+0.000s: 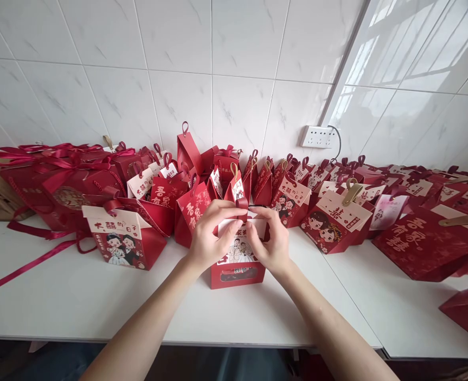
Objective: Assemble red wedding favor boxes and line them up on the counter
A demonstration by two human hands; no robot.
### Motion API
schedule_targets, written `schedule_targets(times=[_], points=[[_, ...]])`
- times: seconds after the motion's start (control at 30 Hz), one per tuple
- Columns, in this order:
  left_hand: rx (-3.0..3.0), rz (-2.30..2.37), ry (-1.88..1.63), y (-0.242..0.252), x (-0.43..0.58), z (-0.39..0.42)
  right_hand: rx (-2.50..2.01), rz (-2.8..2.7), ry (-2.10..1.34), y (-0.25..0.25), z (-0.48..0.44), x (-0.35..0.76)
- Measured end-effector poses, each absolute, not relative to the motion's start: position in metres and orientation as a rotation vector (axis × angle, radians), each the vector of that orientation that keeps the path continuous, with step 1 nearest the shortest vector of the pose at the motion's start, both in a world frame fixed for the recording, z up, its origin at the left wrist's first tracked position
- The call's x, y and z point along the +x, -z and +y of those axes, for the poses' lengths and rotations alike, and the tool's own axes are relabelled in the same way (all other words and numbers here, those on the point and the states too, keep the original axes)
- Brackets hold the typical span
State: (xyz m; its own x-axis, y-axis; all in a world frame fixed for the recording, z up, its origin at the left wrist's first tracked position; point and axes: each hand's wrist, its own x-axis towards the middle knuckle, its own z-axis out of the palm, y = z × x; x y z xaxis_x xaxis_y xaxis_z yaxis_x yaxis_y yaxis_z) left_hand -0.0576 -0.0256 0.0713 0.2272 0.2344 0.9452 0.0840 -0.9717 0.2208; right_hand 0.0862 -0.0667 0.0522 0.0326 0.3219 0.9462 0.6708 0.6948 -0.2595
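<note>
A red and white gift box [237, 276] with a small window in its lower front stands upright on the table before me. My left hand [214, 233] pinches the top of this box from the left, thumb on the white flap. From the right, my right hand [271, 238] closes thumb and fingers on the same top edge. Between the fingertips a dark red ribbon loop [241, 203] sticks up. Both hands partly cover the printed front. Close by on the left stands another gift box [125, 243] with a cartoon couple.
Several red gift boxes [333, 222] crowd the white table [138, 301] along the tiled wall. Larger red boxes with ribbon bows [67, 169] stand at the left, a loose ribbon [27, 269] trailing forward. A power strip [318, 137] hangs on the wall.
</note>
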Motion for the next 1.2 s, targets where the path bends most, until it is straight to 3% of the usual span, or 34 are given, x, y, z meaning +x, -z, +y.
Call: schedule_targets(times=[1.2], points=[[2.307, 0.382, -1.698, -0.0725, -0.0607, -0.0273, -0.858, -1.619, 0.367, -0.0530, -0.0678, 0.0852]])
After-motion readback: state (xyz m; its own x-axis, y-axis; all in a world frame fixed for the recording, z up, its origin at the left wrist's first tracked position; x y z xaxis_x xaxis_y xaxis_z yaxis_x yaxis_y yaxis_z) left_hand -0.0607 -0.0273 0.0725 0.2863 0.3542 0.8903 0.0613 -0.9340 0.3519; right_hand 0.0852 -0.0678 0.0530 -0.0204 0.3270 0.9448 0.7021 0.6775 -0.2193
